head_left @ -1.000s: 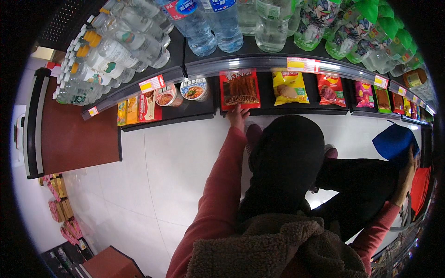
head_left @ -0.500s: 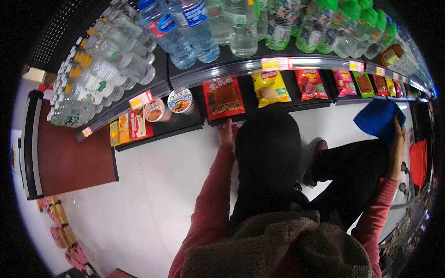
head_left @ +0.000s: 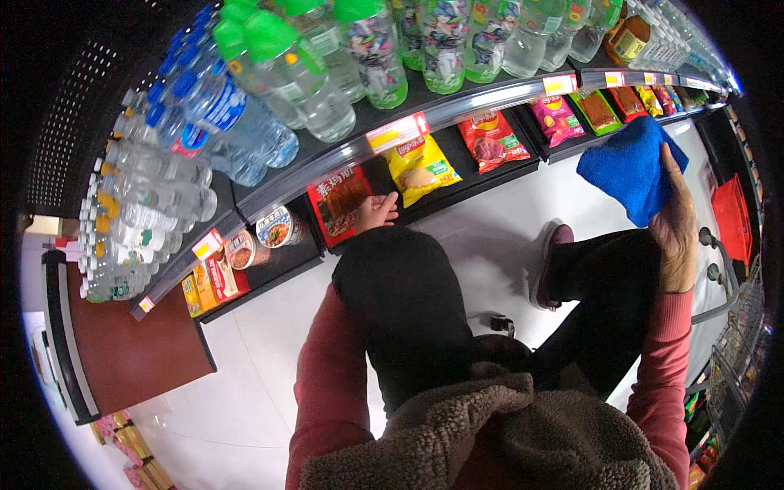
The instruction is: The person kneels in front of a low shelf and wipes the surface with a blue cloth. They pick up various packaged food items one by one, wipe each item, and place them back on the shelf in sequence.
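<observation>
My right hand (head_left: 676,227) grips a blue cloth (head_left: 627,173), which hangs bunched from the fingers above the floor on the right, in front of the lower shelf. My left hand (head_left: 377,212) is at the lower shelf's front edge, beside a red snack packet (head_left: 336,204) and just short of a yellow chip bag (head_left: 421,170). Its fingers look loosely stretched out, with nothing visible in them. Part of that hand and wrist is hidden behind my raised knee. Further right on the lower shelf lies a red chip bag (head_left: 492,142).
Above stands a shelf with rows of water bottles (head_left: 237,114) and green-capped bottles (head_left: 371,57). Instant noodle cups (head_left: 278,226) sit to the left on the lower shelf. A brown panel (head_left: 131,343) stands at the left. A metal shopping cart (head_left: 731,327) is at the right edge.
The view has turned, shifting the shelves leftward. My left hand has come up from below the shelf edge to the red packet's side. The right hand still holds the cloth, now further left.
</observation>
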`<action>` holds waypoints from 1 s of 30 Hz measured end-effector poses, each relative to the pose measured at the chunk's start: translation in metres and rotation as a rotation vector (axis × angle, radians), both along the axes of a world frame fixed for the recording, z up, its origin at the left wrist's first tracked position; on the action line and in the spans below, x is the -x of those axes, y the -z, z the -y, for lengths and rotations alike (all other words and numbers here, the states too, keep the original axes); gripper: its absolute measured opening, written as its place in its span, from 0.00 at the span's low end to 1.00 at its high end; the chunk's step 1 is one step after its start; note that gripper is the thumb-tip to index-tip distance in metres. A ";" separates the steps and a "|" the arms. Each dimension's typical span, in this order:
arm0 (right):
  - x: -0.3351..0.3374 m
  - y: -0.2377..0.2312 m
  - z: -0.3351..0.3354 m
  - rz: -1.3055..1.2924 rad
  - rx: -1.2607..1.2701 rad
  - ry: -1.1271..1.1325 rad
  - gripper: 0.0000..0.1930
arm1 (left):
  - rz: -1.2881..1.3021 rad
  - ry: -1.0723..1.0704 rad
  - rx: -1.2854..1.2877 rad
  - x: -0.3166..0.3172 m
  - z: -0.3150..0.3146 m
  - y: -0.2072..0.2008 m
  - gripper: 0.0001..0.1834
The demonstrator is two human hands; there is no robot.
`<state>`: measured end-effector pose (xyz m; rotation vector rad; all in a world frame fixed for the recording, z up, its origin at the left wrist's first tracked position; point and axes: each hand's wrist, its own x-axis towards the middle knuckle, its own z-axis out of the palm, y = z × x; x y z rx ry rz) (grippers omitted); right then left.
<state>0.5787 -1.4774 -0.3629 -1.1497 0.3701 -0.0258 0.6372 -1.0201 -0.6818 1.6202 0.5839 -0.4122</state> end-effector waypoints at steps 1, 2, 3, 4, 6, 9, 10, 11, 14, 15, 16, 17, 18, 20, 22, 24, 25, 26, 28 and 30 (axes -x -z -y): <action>-0.003 -0.002 -0.003 0.013 0.009 -0.040 0.28 | 0.037 0.037 -0.063 -0.008 0.002 0.006 0.40; -0.005 -0.003 -0.006 0.007 0.036 -0.051 0.28 | 0.050 0.067 -0.132 -0.016 0.003 0.013 0.45; -0.006 -0.002 -0.009 -0.018 0.066 -0.051 0.28 | 0.081 0.100 -0.198 -0.024 0.005 0.020 0.49; -0.006 0.000 -0.013 -0.033 0.079 -0.094 0.29 | 0.045 0.144 -0.225 -0.036 0.007 0.029 0.57; -0.006 0.007 -0.018 -0.084 0.118 -0.083 0.27 | 0.102 0.211 -0.449 -0.057 0.015 0.048 0.59; -0.009 0.011 -0.014 -0.124 0.139 -0.064 0.24 | 0.231 0.157 -0.449 -0.082 0.027 0.073 0.65; -0.012 0.011 -0.011 -0.127 0.152 -0.047 0.24 | 0.283 0.132 -0.447 -0.089 0.031 0.077 0.66; -0.016 0.010 -0.008 -0.134 0.153 -0.029 0.24 | 0.274 0.116 -0.445 -0.095 0.036 0.078 0.67; -0.028 0.010 0.001 -0.163 0.164 0.007 0.24 | 0.133 0.063 -0.640 -0.108 0.059 0.067 0.70; -0.032 0.010 0.003 -0.166 0.190 0.015 0.24 | 0.105 0.047 -0.701 -0.109 0.067 0.061 0.69; -0.035 0.011 0.006 -0.179 0.205 0.023 0.24 | 0.069 0.018 -0.758 -0.110 0.075 0.055 0.68; -0.039 0.012 0.008 -0.192 0.220 0.030 0.24 | 0.033 -0.004 -0.814 -0.110 0.083 0.049 0.67; -0.042 0.013 0.010 -0.193 0.218 0.024 0.24 | 0.045 -0.049 -0.838 -0.108 0.086 0.044 0.65; -0.049 0.015 0.015 -0.198 0.198 0.016 0.24 | 0.099 -0.097 -0.776 -0.105 0.086 0.040 0.61; -0.053 0.017 0.020 -0.180 0.193 -0.014 0.24 | 0.218 -0.118 -0.626 -0.104 0.078 0.045 0.54; -0.057 0.018 0.024 -0.179 0.186 -0.026 0.24 | 0.349 -0.186 -0.403 -0.107 0.068 0.059 0.48; -0.058 0.019 0.025 -0.183 0.190 -0.023 0.24 | 0.435 -0.226 -0.299 -0.110 0.064 0.067 0.46; -0.060 0.019 0.027 -0.176 0.166 -0.044 0.24 | 0.407 -0.208 -0.255 -0.113 0.058 0.075 0.45; -0.062 0.020 0.029 -0.196 0.189 -0.018 0.24 | 0.285 -0.179 -0.174 -0.118 0.049 0.089 0.42; -0.063 0.020 0.031 -0.199 0.183 -0.034 0.24 | 0.289 -0.124 -0.007 -0.116 0.043 0.098 0.39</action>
